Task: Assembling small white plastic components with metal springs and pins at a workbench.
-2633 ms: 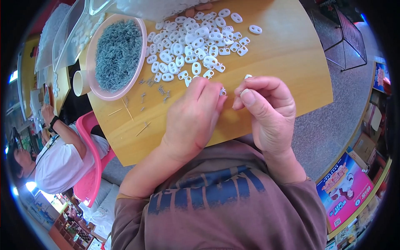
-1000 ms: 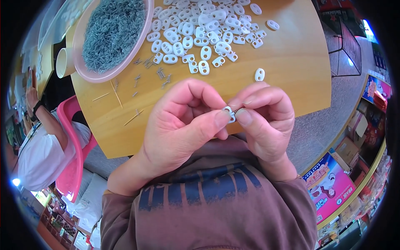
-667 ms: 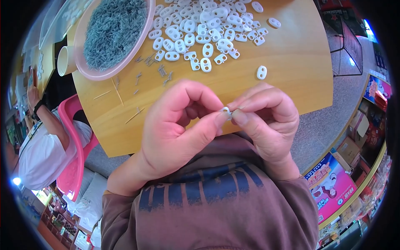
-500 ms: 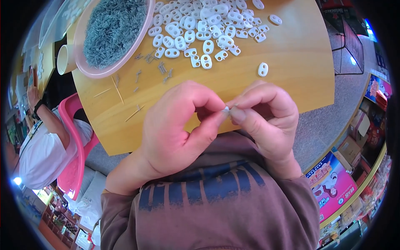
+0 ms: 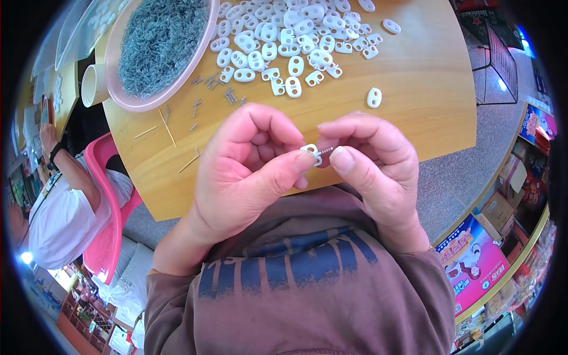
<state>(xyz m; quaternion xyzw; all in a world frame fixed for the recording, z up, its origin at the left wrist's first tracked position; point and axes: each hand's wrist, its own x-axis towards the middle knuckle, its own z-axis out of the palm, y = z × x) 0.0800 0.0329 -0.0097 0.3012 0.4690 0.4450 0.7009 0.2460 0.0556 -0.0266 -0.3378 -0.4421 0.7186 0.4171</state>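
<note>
Between its thumb and fingers, my left hand (image 5: 251,157) pinches a small white plastic piece with holes (image 5: 310,149), partly covered by the thumb. A thin metal coil spring (image 5: 326,151) sticks out of that piece toward the right. My right hand (image 5: 376,163) has its thumb and forefinger around the spring's free end, the thumb tip touching or nearly touching it. Both hands are over the near edge of the wooden table (image 5: 426,112), close to my body. A single white oval two-hole piece (image 5: 374,97) lies beyond my right hand.
A pink basin (image 5: 208,56) full of small springs (image 5: 160,44) stands at the far left, beside a heap of white two-hole pieces (image 5: 290,35). Loose springs (image 5: 231,96) and wooden toothpicks (image 5: 167,127) lie nearer. At left, a person (image 5: 77,195) sits on a pink chair (image 5: 109,219).
My hands have turned and drawn slightly apart, and the left fingers have opened out. The white piece and the spring projecting from it now show, where before the fingertips covered them.
</note>
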